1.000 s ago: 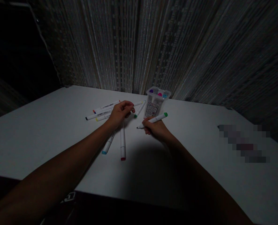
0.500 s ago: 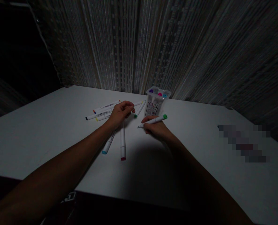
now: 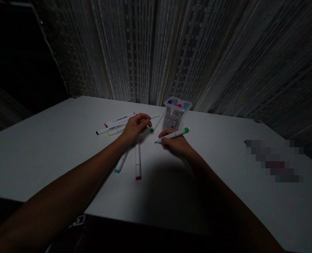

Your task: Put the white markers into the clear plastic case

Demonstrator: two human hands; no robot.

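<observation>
My right hand point(image 3: 174, 144) is closed round a white marker with a green end point(image 3: 174, 134), its dark uncapped tip pointing left just above the white table point(image 3: 53, 151). My left hand point(image 3: 135, 127) is curled shut near several loose white markers; what its fingers pinch is too small to name. A marker with a green end point(image 3: 156, 123) lies just right of that hand. Two markers, one with a blue end point(image 3: 121, 162) and one with a red end point(image 3: 138, 160), lie below it. More markers point(image 3: 116, 124) fan out to its left.
A clear plastic tub point(image 3: 174, 113) holding more markers, with a label on its front, stands behind my right hand. A curtain of thin strands hangs behind the table. The room is dim. A blurred patch sits at the right of the table.
The green-ended marker in my right hand has tilted a little flatter and its tip has shifted slightly. My left hand has stayed in place.
</observation>
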